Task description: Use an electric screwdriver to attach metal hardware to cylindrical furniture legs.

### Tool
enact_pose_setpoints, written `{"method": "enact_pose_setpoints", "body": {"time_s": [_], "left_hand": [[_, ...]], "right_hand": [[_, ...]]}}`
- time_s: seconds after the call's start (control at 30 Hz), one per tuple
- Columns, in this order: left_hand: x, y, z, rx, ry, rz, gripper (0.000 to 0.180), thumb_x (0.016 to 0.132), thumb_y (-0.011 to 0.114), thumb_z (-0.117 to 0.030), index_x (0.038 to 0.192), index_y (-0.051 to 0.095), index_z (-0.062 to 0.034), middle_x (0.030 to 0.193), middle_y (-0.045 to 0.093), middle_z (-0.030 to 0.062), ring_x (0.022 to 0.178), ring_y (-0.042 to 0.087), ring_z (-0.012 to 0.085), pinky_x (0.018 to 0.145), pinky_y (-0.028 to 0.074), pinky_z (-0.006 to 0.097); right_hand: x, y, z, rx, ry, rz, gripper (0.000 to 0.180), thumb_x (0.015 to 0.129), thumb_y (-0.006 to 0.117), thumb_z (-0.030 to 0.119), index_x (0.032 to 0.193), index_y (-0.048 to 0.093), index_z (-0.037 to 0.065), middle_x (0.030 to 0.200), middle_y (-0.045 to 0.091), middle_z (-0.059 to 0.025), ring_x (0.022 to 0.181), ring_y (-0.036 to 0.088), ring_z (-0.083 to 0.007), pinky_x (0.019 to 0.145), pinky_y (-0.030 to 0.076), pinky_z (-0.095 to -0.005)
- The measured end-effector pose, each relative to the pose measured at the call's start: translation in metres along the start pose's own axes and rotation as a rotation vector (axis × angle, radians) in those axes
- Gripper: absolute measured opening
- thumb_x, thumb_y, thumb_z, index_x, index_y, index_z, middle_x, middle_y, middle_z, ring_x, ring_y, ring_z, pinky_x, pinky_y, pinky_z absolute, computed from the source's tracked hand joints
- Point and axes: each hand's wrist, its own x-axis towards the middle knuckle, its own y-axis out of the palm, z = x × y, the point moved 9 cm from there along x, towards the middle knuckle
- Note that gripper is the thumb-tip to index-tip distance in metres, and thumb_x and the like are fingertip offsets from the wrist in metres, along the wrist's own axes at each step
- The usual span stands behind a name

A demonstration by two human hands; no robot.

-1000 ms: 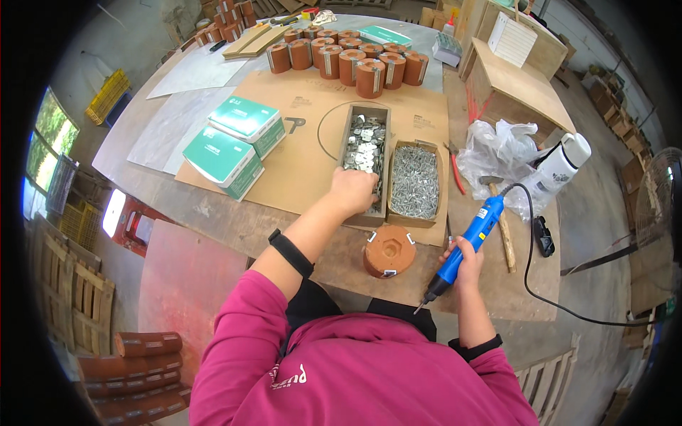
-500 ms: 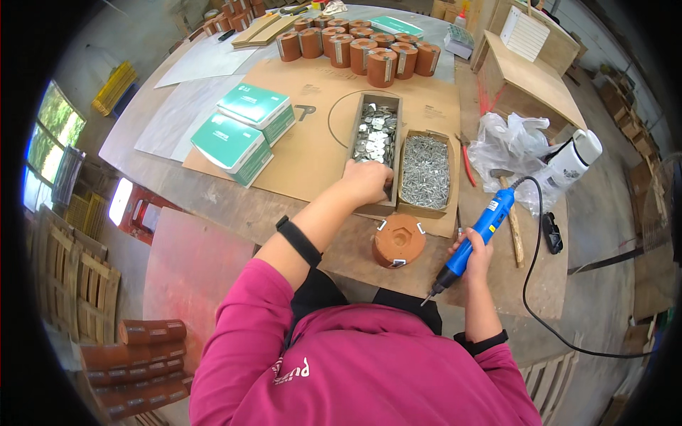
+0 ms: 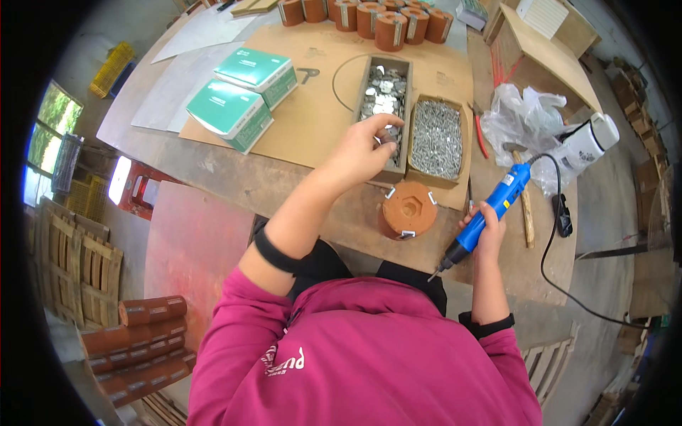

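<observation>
My right hand is closed around a blue electric screwdriver, whose bit points down toward the table's near edge. Over the near end of a long tray of small shiny metal plates is my left hand. Its fingers are curled toward the thumb, with the index finger lifted; whatever they hold is hidden. Between the hands stands a reddish-brown cylinder with a recess in its top and small metal pieces at its rim. Beside the tray, a cardboard box holds many screws.
Two green-and-white boxes sit at the left on cardboard. More brown cylinders stand at the back. On the right are red-handled pliers, a wooden-handled hammer, a plastic bag and a white bottle. The screwdriver's cord trails off right.
My left hand has come up out of the metal plates and drawn slightly back, its index finger now raised. The screwdriver stays in my right hand. The whole view has shifted somewhat.
</observation>
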Motion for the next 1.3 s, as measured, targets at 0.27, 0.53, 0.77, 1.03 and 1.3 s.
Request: {"method": "enact_pose_setpoints", "body": {"time_s": [0.27, 0.53, 0.77, 1.03, 1.3], "left_hand": [[-0.078, 0.027, -0.027, -0.333, -0.091, 0.097, 0.008, 0.071, 0.061, -0.004, 0.078, 0.061, -0.0017, 0.065, 0.057, 0.0005, 0.060, 0.052, 0.0073, 0.057, 0.040, 0.022], [-0.099, 0.036, -0.056, 0.202, 0.405, -0.146, 0.010, 0.062, 0.065, -0.004, 0.068, 0.058, -0.0071, 0.067, 0.058, 0.0035, 0.073, 0.055, 0.0214, 0.071, 0.038, 0.032], [-0.101, 0.029, -0.053, 0.305, 0.421, -0.258, 0.011, 0.062, 0.065, -0.006, 0.068, 0.056, -0.0063, 0.089, 0.056, 0.0091, 0.089, 0.048, 0.0273, 0.076, 0.036, 0.035], [-0.105, 0.032, -0.041, 0.195, 0.372, -0.150, 0.026, 0.063, 0.068, -0.011, 0.086, 0.057, -0.0037, 0.108, 0.048, 0.0154, 0.102, 0.045, 0.0323, 0.084, 0.038, 0.038], [-0.106, 0.040, -0.026, 0.079, 0.394, -0.087, 0.034, 0.058, 0.072, -0.006, 0.091, 0.060, -0.0037, 0.115, 0.048, 0.0161, 0.110, 0.043, 0.0339, 0.089, 0.038, 0.038]], "right_hand": [[0.001, 0.001, 0.000, -0.013, -0.005, 0.012, 0.025, 0.074, 0.057, 0.019, 0.087, 0.044, 0.002, 0.067, 0.051, -0.0083, 0.052, 0.053, -0.0162, 0.047, 0.048, -0.0301], [-0.001, 0.004, 0.001, -0.035, -0.003, 0.020, 0.026, 0.074, 0.057, 0.021, 0.086, 0.044, 0.003, 0.067, 0.051, -0.0084, 0.054, 0.053, -0.0160, 0.049, 0.048, -0.0305], [0.001, 0.001, 0.000, 0.000, -0.002, 0.003, 0.024, 0.074, 0.058, 0.018, 0.086, 0.045, 0.001, 0.066, 0.052, -0.0080, 0.051, 0.053, -0.0167, 0.046, 0.048, -0.0305], [0.000, 0.001, 0.001, -0.016, 0.000, -0.001, 0.024, 0.074, 0.058, 0.018, 0.086, 0.046, 0.001, 0.066, 0.052, -0.0080, 0.051, 0.053, -0.0164, 0.047, 0.048, -0.0303], [0.000, 0.002, 0.001, -0.022, -0.003, 0.000, 0.025, 0.074, 0.058, 0.018, 0.087, 0.046, 0.001, 0.066, 0.052, -0.0080, 0.051, 0.054, -0.0163, 0.047, 0.048, -0.0303]]}}
